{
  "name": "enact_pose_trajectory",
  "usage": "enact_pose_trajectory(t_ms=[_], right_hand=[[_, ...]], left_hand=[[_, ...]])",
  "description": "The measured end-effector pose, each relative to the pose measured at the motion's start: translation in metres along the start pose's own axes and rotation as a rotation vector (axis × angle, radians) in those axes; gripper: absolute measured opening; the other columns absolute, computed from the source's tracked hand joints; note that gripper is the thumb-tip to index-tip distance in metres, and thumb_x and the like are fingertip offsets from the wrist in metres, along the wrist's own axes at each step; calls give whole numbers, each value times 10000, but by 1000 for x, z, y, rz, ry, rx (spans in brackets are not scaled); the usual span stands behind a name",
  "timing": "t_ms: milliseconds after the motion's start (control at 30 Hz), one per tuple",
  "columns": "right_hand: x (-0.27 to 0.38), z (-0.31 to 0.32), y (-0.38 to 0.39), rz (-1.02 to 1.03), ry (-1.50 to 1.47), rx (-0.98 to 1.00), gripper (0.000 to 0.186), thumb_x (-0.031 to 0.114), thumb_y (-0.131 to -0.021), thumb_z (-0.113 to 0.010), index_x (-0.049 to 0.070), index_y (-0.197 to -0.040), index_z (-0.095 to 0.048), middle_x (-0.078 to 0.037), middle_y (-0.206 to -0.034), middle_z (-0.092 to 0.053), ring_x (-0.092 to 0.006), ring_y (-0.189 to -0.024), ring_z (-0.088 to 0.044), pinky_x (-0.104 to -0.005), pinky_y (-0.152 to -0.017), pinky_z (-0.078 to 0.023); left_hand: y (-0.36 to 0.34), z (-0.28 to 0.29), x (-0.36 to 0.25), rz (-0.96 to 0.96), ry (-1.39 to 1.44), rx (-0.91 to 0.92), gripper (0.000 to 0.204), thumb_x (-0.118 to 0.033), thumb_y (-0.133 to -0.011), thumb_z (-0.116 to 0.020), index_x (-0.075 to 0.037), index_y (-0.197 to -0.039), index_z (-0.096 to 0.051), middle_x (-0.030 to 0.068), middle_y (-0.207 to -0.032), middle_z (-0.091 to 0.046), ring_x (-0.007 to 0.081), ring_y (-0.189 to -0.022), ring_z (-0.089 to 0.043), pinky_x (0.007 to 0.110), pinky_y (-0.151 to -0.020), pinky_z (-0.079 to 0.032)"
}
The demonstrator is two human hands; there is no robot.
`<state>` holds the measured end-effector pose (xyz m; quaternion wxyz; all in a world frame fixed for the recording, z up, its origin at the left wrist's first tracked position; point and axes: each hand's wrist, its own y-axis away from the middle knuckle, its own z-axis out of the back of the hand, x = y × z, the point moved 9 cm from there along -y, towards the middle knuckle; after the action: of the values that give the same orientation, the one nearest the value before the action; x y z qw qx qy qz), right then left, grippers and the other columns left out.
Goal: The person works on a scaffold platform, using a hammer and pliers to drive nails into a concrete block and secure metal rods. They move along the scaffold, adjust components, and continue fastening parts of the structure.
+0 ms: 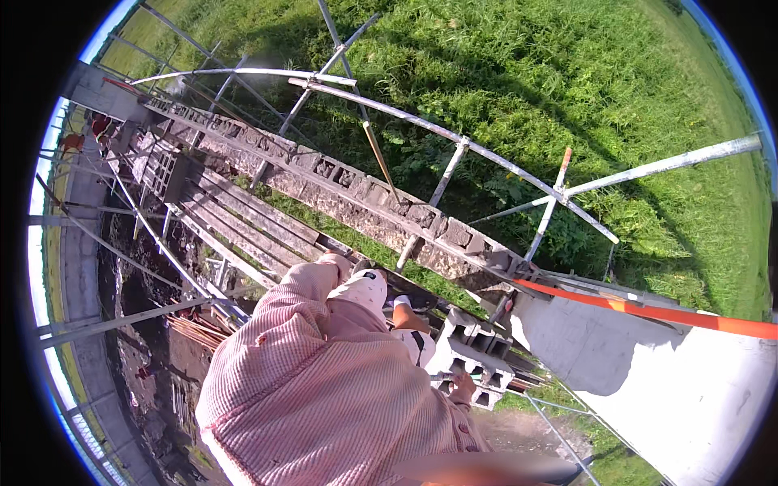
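My right hand (463, 387) is at the stack of grey hollow concrete blocks (496, 374), its fingers curled over a block's edge at the hollows. A thin pale bar lies beside these fingers; I cannot make out what it is. My left arm, in a pink ribbed sleeve, reaches forward, and my left hand (335, 262) shows small past the cuff. It is near my knee and the scaffold planks (243, 231); its fingers are too small to read. Ahead runs a wall of hollow blocks (324, 168) with rough mortar along its side.
Metal scaffold pipes (421, 121) cross beyond the wall, above tall grass. An orange strap (648, 309) stretches along the right, over a pale concrete surface (632, 381). Another block stack (164, 174) stands at the planks' far left end. Muddy ground (142, 324) lies far below.
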<state>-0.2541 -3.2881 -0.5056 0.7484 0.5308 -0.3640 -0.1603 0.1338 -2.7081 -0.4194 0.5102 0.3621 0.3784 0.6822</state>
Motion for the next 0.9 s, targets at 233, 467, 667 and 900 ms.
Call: enact_pose_trajectory(t_ms=[233, 467, 667, 900], right_hand=[[85, -25, 81, 5, 373, -72, 363, 380, -944, -532, 119, -1196, -560, -101, -1134, -615, -288, -960, -602, -451, -675, -456], [157, -185, 93, 120, 734, 0, 271, 347, -996, -549, 118, -1127, -612, -48, -1060, -655, -207, -831, -651, -373, -601, -457], [184, -417, 133, 280, 738, 561, 361, 282, -909, -725, 124, -1217, -624, -52, -983, -681, -190, -763, -644, -327, -560, -452], [149, -518, 172, 377, 1159, 594, 391, 230, -891, -715, 155, -1262, -621, -56, -1051, -697, -212, -813, -678, -358, -601, -507]], left_hand=[[-61, -153, 90, 41, 99, 164, 416, -256, -696, -831, -232, -1108, -785, 47, -1143, -743, 246, -1008, -724, 424, -848, -585], [-46, -238, 171, 140, 356, 375, 511, -285, -614, -902, -213, -1106, -786, 48, -1101, -752, 258, -952, -731, 461, -804, -599], [-36, -286, 236, 253, 490, 357, 511, -275, -610, -924, -209, -1098, -789, 34, -1144, -740, 249, -1026, -710, 605, -888, -552], [16, -319, 275, 205, 682, 301, 445, -236, -679, -887, -191, -1110, -787, 64, -1150, -740, 263, -1034, -713, 519, -826, -603]])
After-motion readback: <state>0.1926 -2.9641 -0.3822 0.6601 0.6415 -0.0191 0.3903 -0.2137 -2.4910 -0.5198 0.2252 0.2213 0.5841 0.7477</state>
